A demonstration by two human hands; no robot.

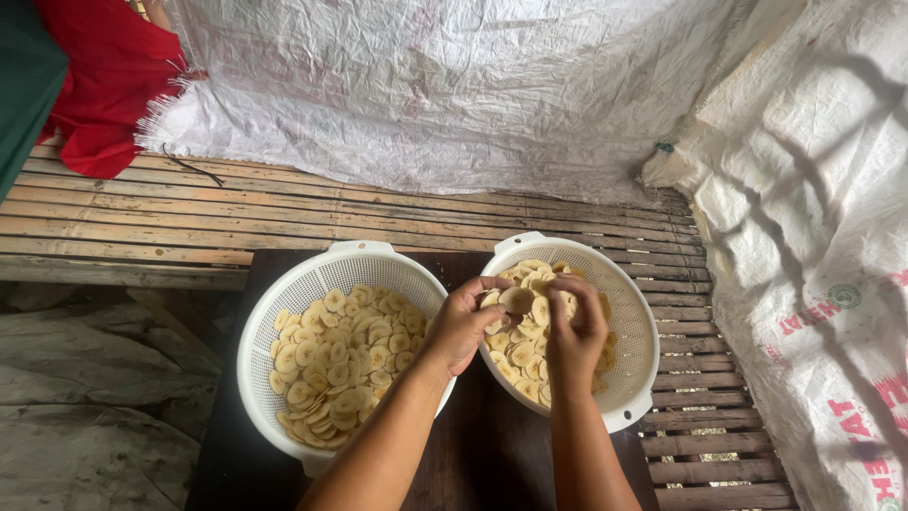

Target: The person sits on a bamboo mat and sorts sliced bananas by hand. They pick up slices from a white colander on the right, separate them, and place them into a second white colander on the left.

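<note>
Both hands over the right colander (632, 378), white plastic, perforated, round with small tab handles. Left hand (461, 326) curled, fingers bent around a clump of banana slices (526, 305), thumb on top edge. Right hand (575, 331) also curled, fingertips pinching the same clump from the other side; neither hand spread wide. The slices held are pale yellow-cream, round to oval, thin, with a slightly darker centre, stuck together in a small stack. The clump sits above the upper middle of the right colander, touching both hands. More loose slices (515, 358) lie below in that colander, partly hidden by the hands.

Left colander (284, 289), same kind, just beside the right one, holds a fuller, flatter layer of separated slices (340, 364). Both colanders rest on a dark wooden surface (482, 454). Behind is a slatted bamboo platform (189, 213). White woven sacking (454, 95) hangs at the back and right. Red cloth (109, 85) top left.
</note>
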